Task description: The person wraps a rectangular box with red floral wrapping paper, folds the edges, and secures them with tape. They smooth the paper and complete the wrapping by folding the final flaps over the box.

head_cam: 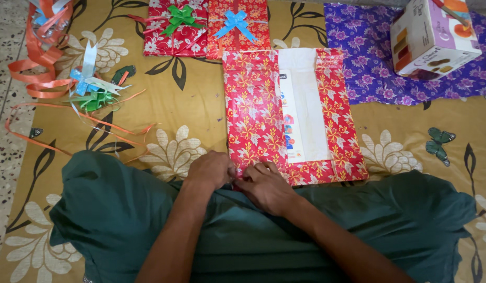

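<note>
A flat box half wrapped in red floral paper (253, 115) lies on a tan mat in front of me, with a white strip of the box (306, 105) still showing down its middle. My left hand (210, 169) and my right hand (264, 186) meet at the paper's near left corner. Both pinch the paper's edge there. My fingertips hide the corner itself.
Two wrapped red gifts, one with a green bow (176, 26) and one with a blue bow (237, 26), lie at the back. Orange ribbon (41, 57) and loose bows (93, 86) lie at left. A carton (431, 36) sits on purple floral paper (368, 63) at right.
</note>
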